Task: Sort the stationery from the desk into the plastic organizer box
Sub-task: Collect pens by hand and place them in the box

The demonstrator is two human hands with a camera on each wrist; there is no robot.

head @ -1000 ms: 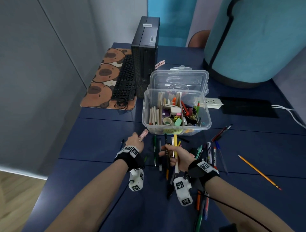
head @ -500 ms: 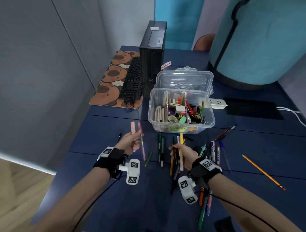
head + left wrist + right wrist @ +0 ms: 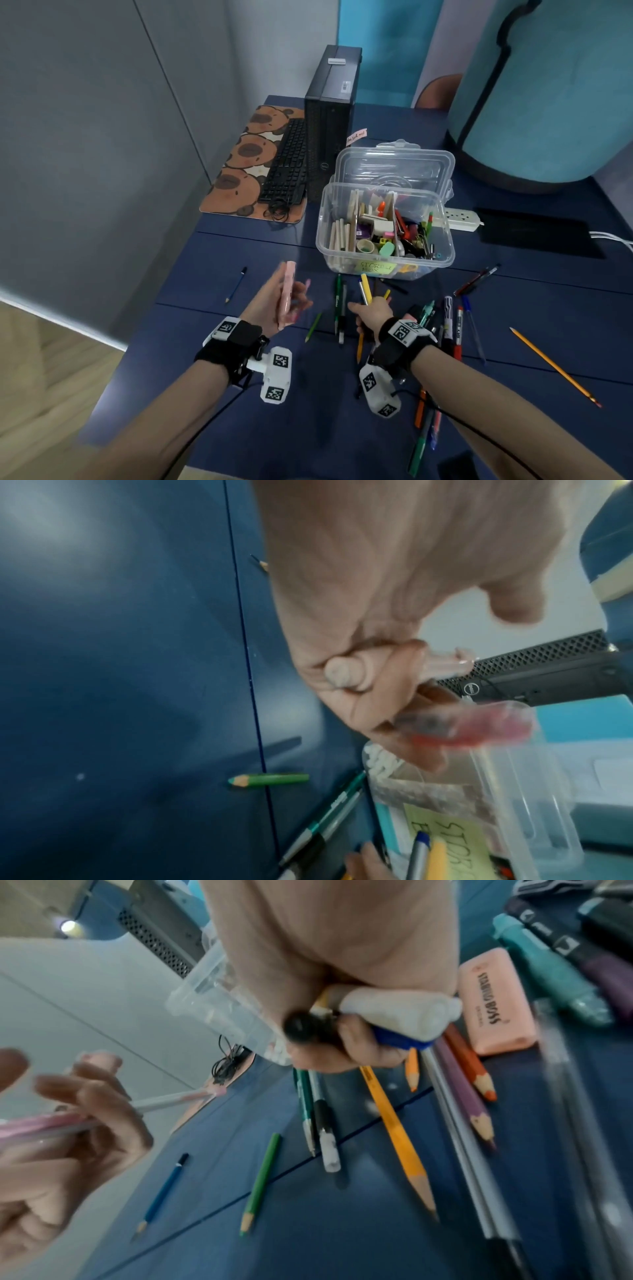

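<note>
The clear plastic organizer box stands mid-desk, crammed with stationery, its lid leaning behind it. My left hand hovers above the desk left of the box, holding a pink highlighter and a thin pink pen. My right hand rests in front of the box and grips a bundle of pens and pencils, among them a yellow one and a long orange pencil. A green pencil and two green pens lie between the hands.
More markers and pens lie right of my right hand, beside a pink Stabilo highlighter. An orange pencil lies far right, a blue pencil far left. A computer tower, keyboard and power strip stand behind.
My left hand has lifted the pink highlighter and pink pen off the desk and turned, drawing back toward me. My right hand has kept its bundle in about the same spot.
</note>
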